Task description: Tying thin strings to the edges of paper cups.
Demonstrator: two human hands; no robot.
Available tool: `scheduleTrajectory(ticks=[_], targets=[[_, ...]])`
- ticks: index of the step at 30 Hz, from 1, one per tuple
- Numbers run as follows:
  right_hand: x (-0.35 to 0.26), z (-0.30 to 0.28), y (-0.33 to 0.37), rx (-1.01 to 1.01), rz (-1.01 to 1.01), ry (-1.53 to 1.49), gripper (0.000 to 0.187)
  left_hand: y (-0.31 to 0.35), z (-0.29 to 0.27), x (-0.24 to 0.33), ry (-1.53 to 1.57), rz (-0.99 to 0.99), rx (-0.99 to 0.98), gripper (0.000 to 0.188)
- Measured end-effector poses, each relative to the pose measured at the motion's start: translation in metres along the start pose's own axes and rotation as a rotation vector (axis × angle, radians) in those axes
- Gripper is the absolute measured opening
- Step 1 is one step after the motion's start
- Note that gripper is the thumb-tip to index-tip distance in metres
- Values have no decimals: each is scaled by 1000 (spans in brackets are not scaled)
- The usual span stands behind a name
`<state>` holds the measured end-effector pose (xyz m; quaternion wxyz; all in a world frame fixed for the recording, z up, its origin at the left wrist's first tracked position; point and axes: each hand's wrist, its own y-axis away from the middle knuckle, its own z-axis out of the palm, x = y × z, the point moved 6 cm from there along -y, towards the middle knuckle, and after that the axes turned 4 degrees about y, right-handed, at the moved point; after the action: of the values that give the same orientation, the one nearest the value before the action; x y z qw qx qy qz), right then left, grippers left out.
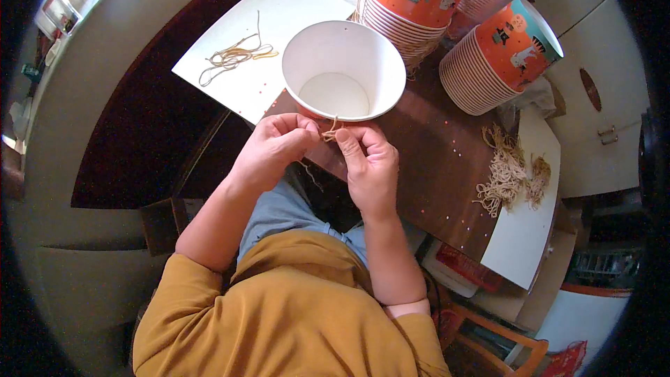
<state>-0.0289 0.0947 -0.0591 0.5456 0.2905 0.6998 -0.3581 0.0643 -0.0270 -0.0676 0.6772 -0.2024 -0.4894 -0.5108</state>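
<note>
A large paper bucket (380, 73), white inside with a bit of orange outside, tilts its open mouth toward me at the table's near edge. A tan cord (335, 123) comes through the near rim and is looped there. Thumb and fingers of my left hand (269, 150) pinch the cord just left of the loop. On the other side my right hand (370, 164) presses its thumb and forefinger on the same cord, close against the bucket. The fingertips partly hide how the loop is formed.
Loose cords (237, 57) lie on the white left end of the table (426, 160). Nested orange printed buckets form one stack (412, 3) at the back and another stack (488, 59) to the right. Bundled tan cords (506, 174) rest on the right end. A wooden chair (502, 338) stands lower right.
</note>
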Motion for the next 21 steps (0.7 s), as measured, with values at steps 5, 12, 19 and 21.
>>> scheduleTrajectory(ticks=[5,12,19,21], targets=[[3,2,1,-23,34,-23,21,4,2,8,-200,210,38,13],[3,3,1,-38,76,-53,20,14,16,26,-669,383,88,18],[18,9,-2,-104,331,-572,19,8,8,17,-595,324,117,11],[23,12,-3,-123,378,-604,19,7,7,15,-575,312,114,11]])
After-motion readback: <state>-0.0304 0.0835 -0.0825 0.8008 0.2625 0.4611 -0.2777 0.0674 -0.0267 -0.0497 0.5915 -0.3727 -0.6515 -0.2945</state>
